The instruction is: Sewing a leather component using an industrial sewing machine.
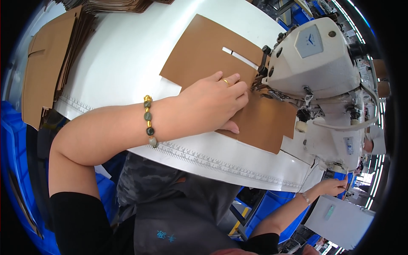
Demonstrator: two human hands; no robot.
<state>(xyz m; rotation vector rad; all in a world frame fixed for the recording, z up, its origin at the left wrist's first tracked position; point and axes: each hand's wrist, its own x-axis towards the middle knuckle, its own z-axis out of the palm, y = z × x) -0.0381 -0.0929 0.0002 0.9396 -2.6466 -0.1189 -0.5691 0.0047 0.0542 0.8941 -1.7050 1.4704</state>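
Note:
A flat brown panel point(204, 46), leather-like, with a narrow slot and notched corners, lies on the white table under the head of a sewing machine point(312, 59). My left hand point(216, 102) rests palm down on the panel, fingers stretched, just left of the needle area. A thin ring and a beaded bracelet point(148, 121) are on that hand and wrist. Off to the lower right, beyond the table edge and below the machine, my right hand point(333, 187) has its fingers drawn together. Whatever it may hold is too small to make out.
Stacked brown panels point(51, 63) stand at the table's left, with more at the far edge. A printed ruler point(199, 160) runs along the near edge of the white table point(123, 51). Blue bins point(12, 140) sit below left. A pale box point(340, 221) is at lower right.

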